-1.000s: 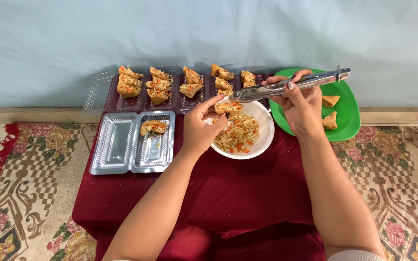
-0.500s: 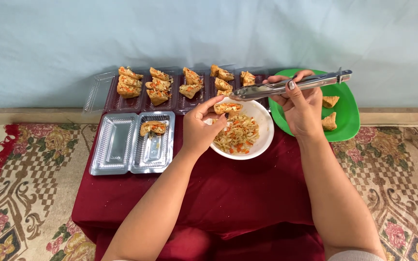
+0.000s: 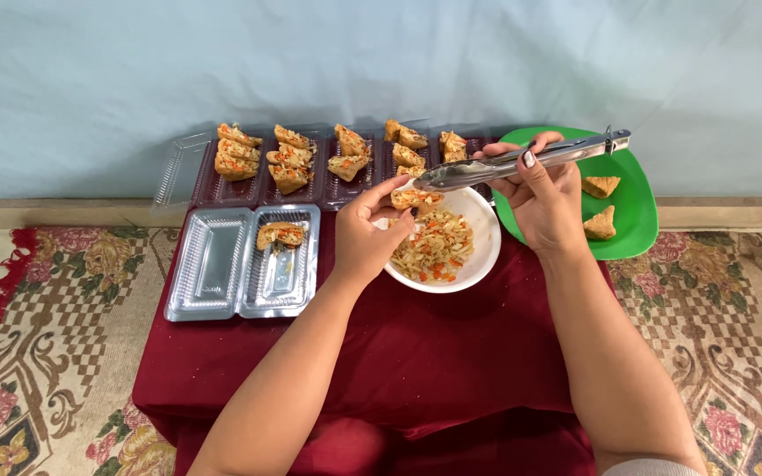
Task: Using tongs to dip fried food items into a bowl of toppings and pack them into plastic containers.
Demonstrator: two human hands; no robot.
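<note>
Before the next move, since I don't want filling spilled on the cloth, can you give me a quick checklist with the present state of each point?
1. Left hand grips the stuffed tofu piece: ok.
2. Piece held above the white bowl of vegetable filling, so drips land inside: ok.
3. Right hand holds the metal tongs, tips at the piece: ok.
4. Tongs carry filling: cannot tell.
5. Open clear tray has room; one filled piece lies in it: ok.
6. Plain tofu pieces remain on the green plate: ok.
</note>
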